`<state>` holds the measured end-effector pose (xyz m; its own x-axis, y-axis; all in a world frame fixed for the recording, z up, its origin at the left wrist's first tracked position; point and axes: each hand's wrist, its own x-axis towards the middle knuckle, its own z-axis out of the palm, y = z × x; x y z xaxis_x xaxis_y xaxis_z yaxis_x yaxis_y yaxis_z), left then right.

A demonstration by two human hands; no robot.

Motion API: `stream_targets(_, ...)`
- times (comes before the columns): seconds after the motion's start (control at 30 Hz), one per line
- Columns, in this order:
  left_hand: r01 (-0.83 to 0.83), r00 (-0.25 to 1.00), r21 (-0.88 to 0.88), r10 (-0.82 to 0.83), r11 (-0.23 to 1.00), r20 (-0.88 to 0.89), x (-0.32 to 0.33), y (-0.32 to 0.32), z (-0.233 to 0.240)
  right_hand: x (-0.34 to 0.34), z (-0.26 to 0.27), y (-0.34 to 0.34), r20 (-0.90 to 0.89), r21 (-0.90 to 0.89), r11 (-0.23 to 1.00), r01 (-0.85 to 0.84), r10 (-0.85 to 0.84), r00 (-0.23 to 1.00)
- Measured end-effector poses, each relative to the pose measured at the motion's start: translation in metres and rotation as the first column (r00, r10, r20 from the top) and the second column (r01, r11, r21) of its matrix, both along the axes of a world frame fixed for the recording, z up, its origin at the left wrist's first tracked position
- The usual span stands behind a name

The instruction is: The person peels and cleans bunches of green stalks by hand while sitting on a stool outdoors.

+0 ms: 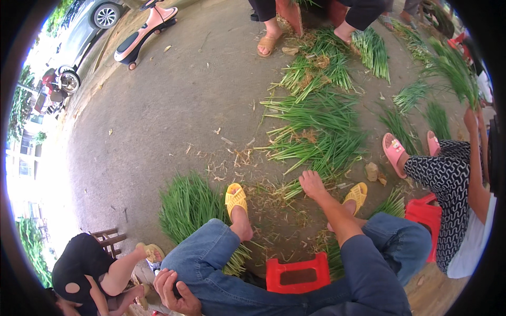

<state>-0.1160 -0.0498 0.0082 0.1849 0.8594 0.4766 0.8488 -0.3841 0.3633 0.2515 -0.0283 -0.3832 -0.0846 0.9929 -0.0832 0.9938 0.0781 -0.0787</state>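
Observation:
My right hand (pixel 312 184) reaches down between my feet, at the near end of a heap of long green allium stalks (pixel 316 134). Its back faces me, and the fingertips are hidden, so I cannot tell whether they grip any stems. Beside my left thigh is my left hand (pixel 177 291), fingers curled and thumb apart. A dark patch shows between them; whether it is an object is unclear. Another thick bundle of green stalks (pixel 191 207) lies outside my left foot, its pale stem ends emerging beneath my leg. Dry trimmings (pixel 241 158) litter the ground.
A red plastic stool (pixel 298 272) is beneath me; another red stool (pixel 423 213) stands right. People sit at the right, lower left and far side. More stalk bundles (pixel 371 53) lie beyond. A ride-on toy (pixel 144 35), motorcycle (pixel 55 89) and car (pixel 87 23) are upper left.

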Motion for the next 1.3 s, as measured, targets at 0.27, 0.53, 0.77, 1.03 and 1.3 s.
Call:
stream_targets(0.27,0.017,1.000,-0.030,-0.017,0.999,-0.016,-0.010,-0.003,-0.004,0.034,0.040,0.019,-0.216,-0.277,0.961,-0.019,-0.043,0.975)
stream_targets(0.53,0.016,0.999,-0.005,-0.015,1.000,0.033,-0.005,-0.008,-0.005,0.107,0.209,0.085,-0.660,-0.291,0.943,0.164,-0.322,0.679)
stream_targets(0.77,0.091,0.995,0.016,-0.091,0.996,-0.035,0.001,-0.008,-0.001,0.136,0.353,0.082,-0.897,-0.433,0.895,0.109,-0.415,-0.152)
stream_targets(1.03,0.515,0.707,-0.284,-0.212,0.809,0.675,0.082,0.041,0.033,0.090,0.442,0.030,-0.799,-0.229,0.971,-0.067,-0.227,-0.557)
stream_targets(1.3,0.985,0.171,-0.156,0.356,-0.069,0.919,0.212,0.102,-0.009,0.009,0.436,-0.010,-0.625,-0.172,0.952,-0.252,-0.304,-0.719)
